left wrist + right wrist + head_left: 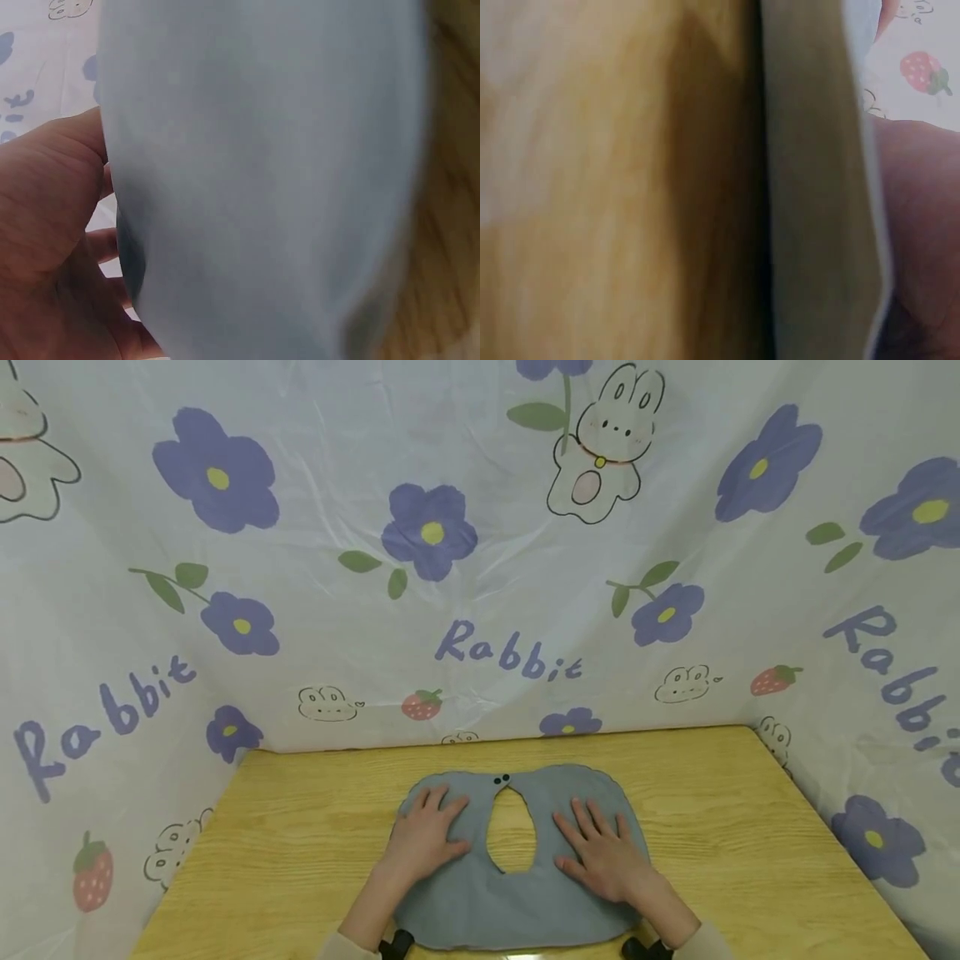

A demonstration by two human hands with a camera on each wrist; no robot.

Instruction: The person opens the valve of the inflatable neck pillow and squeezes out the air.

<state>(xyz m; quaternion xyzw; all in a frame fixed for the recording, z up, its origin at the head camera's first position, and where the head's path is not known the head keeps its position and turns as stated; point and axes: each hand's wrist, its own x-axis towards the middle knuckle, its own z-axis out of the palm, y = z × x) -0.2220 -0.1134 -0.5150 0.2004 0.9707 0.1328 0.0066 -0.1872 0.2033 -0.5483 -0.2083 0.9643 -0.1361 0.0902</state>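
Note:
A grey-blue bib lies spread flat, its oval neck opening in the middle and two small dark snaps overlapping at the top. My left hand rests on the bib's left side, fingers straight and spread. On the right side, my right hand lies palm down with its fingers fanned out. In the left wrist view the bib's cloth fills the middle and hides parts of the fingers. The right wrist view shows a blurred edge of the bib beside the hand.
Under the bib is a wood-grain table. A white cloth backdrop printed with flowers and rabbits hangs behind it and along both sides. Black wrist-worn devices show near the bib's lower corners, beside light sleeves.

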